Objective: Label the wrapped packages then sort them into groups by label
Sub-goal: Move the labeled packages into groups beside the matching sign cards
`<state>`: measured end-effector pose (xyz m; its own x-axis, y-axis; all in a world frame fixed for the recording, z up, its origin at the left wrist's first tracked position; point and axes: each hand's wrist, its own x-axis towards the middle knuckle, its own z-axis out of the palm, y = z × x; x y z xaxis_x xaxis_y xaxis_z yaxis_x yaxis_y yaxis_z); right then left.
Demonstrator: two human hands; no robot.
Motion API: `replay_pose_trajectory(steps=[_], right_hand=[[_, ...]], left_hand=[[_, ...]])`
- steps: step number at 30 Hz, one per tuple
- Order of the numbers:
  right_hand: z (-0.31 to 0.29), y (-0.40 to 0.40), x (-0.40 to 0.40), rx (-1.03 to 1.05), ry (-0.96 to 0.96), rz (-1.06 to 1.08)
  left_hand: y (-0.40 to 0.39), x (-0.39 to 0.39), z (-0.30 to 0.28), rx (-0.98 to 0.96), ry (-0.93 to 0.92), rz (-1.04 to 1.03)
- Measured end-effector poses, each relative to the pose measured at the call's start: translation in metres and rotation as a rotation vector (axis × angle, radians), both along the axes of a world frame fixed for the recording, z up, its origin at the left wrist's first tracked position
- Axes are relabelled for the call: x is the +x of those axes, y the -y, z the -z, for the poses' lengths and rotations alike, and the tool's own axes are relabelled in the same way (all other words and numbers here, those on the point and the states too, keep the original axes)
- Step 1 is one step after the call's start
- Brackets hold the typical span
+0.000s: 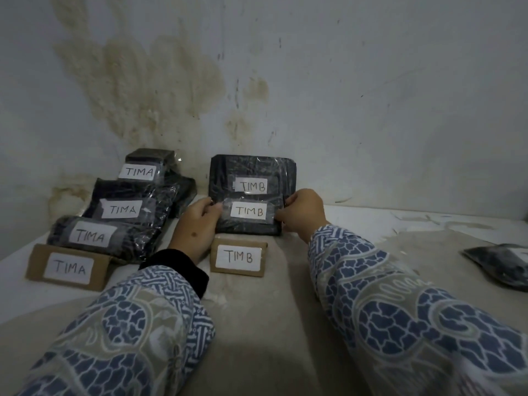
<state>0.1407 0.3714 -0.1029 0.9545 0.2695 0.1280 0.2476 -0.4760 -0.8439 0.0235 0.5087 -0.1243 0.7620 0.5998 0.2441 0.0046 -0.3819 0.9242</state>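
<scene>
Black wrapped package (pixel 248 224) (labelled TIMB), hands gripping its sides, left hand (pixel 197 224), right hand (pixel 303 214), arms outstretched

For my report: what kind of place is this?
Probably a plain home or storeroom corner used for packing: a damp-stained white wall, a bare pale floor surface, and black plastic-wrapped packages sorted behind brown cardboard signs.

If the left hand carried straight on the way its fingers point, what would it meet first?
The left hand already grips the front TIM B package; beyond that, probably the rear TIM B package leaning at the wall, though depth is unclear.
</scene>
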Motion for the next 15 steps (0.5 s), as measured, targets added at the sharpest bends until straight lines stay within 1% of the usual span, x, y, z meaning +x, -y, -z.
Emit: replay_pose_trajectory(steps=[1,2,3,4,5,6,7,9,11,12,13,15], right_hand=[[0.000,0.002,-0.003,-0.002,0.018,0.001],[-0.001,0.004,-0.005,-0.012,0.045,-0.001],[-0.003,0.007,-0.008,-0.022,0.079,-0.007],[-0.006,0.010,-0.012,-0.028,0.109,-0.011],[-0.009,0.013,-0.017,-0.025,0.132,-0.019],[-0.013,0.016,-0.022,-0.019,0.149,-0.030],[-0.016,0.019,-0.028,-0.020,0.157,-0.049],[-0.025,0.024,-0.042,-0.083,0.131,-0.151],[-0.031,0.027,-0.056,-0.175,0.017,-0.313],[-0.031,0.028,-0.062,-0.214,-0.033,-0.371],[-0.030,0.030,-0.067,-0.252,-0.036,-0.403],[-0.022,0.026,-0.069,-0.323,0.042,-0.399]], left_hand=[[0.000,-0.004,0.001,-0.027,0.037,-0.027],[0.000,-0.009,0.002,-0.102,0.077,-0.033],[-0.002,-0.014,0.003,-0.170,0.078,-0.029],[-0.003,-0.022,0.001,-0.211,0.060,0.004],[-0.004,-0.028,0.000,-0.201,0.003,0.061],[-0.004,-0.033,-0.001,-0.165,-0.058,0.130],[-0.002,-0.040,-0.005,-0.083,-0.135,0.194],[0.003,-0.046,-0.007,0.081,-0.252,0.248],[0.008,-0.045,-0.003,0.245,-0.309,0.197],[0.010,-0.044,0.000,0.293,-0.313,0.149],[0.013,-0.042,0.003,0.315,-0.308,0.112],[0.015,-0.039,0.006,0.319,-0.280,0.067]])
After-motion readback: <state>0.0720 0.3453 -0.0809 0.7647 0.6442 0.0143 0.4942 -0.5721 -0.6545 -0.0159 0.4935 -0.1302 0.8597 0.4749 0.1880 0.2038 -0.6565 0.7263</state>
